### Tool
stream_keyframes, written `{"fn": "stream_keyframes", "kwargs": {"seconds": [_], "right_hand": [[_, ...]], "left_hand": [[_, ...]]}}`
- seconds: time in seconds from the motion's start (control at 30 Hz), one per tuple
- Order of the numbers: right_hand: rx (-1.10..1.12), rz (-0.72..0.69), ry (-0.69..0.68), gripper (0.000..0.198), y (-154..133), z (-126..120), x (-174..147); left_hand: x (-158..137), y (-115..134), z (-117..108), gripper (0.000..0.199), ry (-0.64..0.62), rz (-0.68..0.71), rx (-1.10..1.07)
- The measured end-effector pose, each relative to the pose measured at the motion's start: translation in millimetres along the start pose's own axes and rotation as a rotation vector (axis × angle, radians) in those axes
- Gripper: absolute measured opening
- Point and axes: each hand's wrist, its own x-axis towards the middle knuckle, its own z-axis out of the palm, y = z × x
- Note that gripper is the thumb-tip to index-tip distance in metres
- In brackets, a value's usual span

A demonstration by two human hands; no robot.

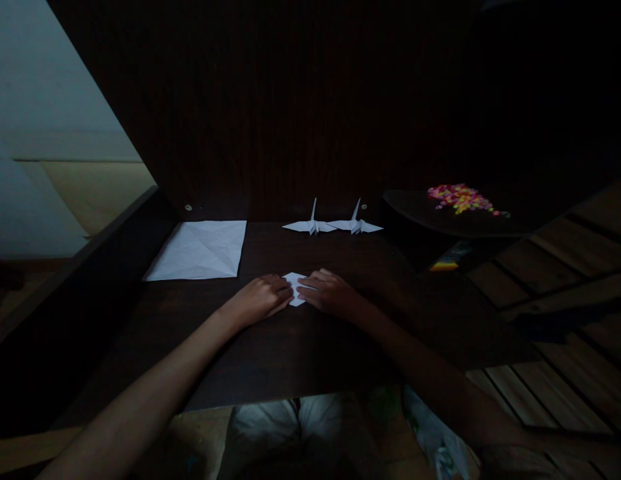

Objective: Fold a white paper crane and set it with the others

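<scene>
A small piece of folded white paper lies on the dark desk in front of me, with pointed top and bottom edges. My left hand holds its left side, fingers together and bent over the edge. From the right, my right hand has its fingers on the same paper, pressing it to the desk; its thumb is hard to make out. Behind the hands stand two white paper cranes, a left crane and a right crane, with their wings touching or overlapping.
A creased square sheet of white paper lies at the back left of the desk. On a raised dark shelf to the right is a heap of small colourful pieces. A side panel borders the left.
</scene>
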Motion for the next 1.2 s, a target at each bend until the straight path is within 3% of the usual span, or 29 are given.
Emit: {"fn": "stream_keyframes", "kwargs": {"seconds": [0.2, 0.37, 0.6, 0.73, 1.0, 1.2], "right_hand": [[0.023, 0.002, 0.052, 0.023, 2, 3, 0], [0.160, 0.105, 0.101, 0.021, 3, 2, 5], [0.359, 0.273, 0.111, 0.014, 0, 0, 11], [0.455, 0.372, 0.126, 0.010, -1, 3, 12], [0.375, 0.350, 0.047, 0.017, -7, 7, 14], [0.447, 0.453, 0.090, 0.007, -8, 9, 15]], "left_hand": [[5, 4, -1, 0.025, -0.036, 0.040, 0.141], [7, 4, -1, 0.027, 0.004, -0.002, 0.143], [6, 4, 0, 0.024, 0.044, -0.087, -0.117], [7, 5, 2, 0.020, 0.089, -0.206, -0.256], [11, 9, 3, 0.021, 0.108, -0.281, -0.404], [10, 8, 3, 0.021, 0.086, -0.328, -0.386]]}}
